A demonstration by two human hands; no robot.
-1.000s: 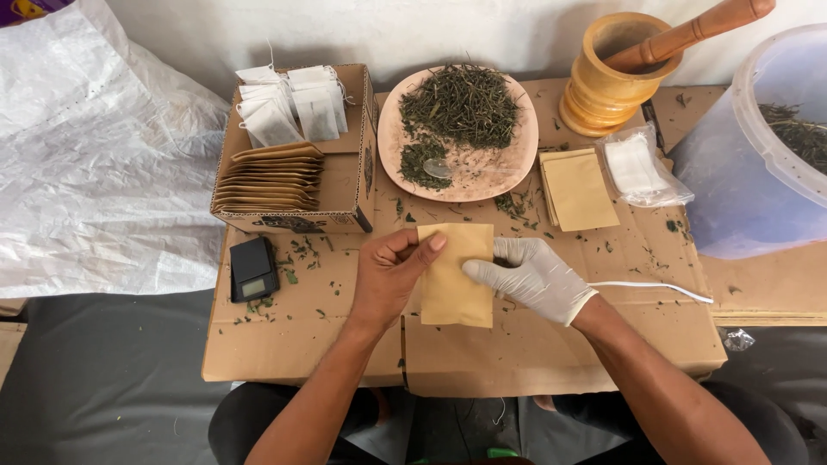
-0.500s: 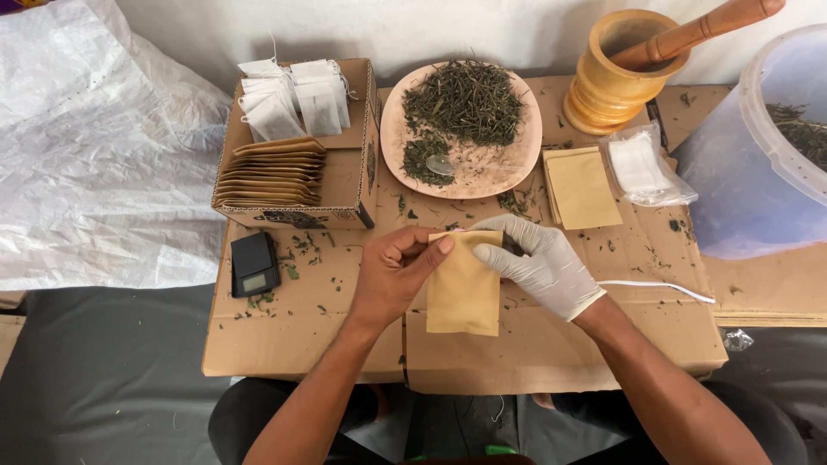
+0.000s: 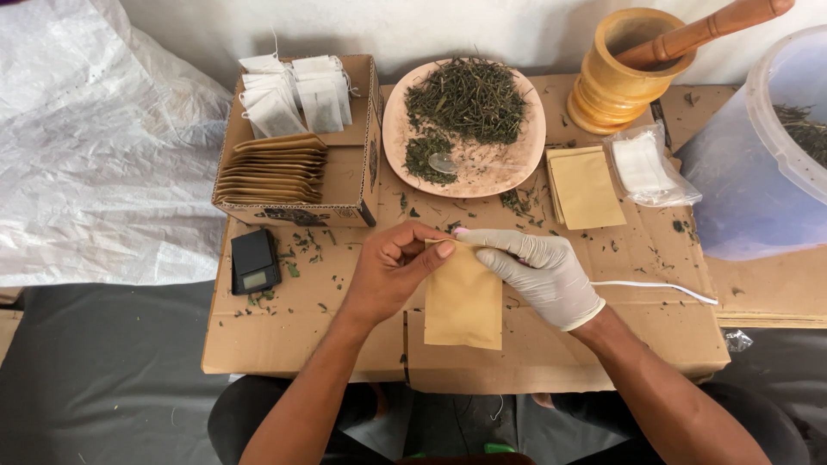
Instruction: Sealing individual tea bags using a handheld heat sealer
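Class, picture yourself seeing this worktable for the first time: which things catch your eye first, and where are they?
At the centre, a bare left hand and a white-gloved right hand pinch the top of a tan paper pouch. Behind it sits a pink plate heaped with dried green herbs, with a wooden mortar at its right.

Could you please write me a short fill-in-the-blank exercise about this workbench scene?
1. Both hands hold the top edge of a flat brown paper ____.
2. The right hand wears a white ____.
3. Dried green leaves lie on the round pink ____.
4. The pestle leans in the wooden ____.

Missing words: pouch; glove; plate; mortar.
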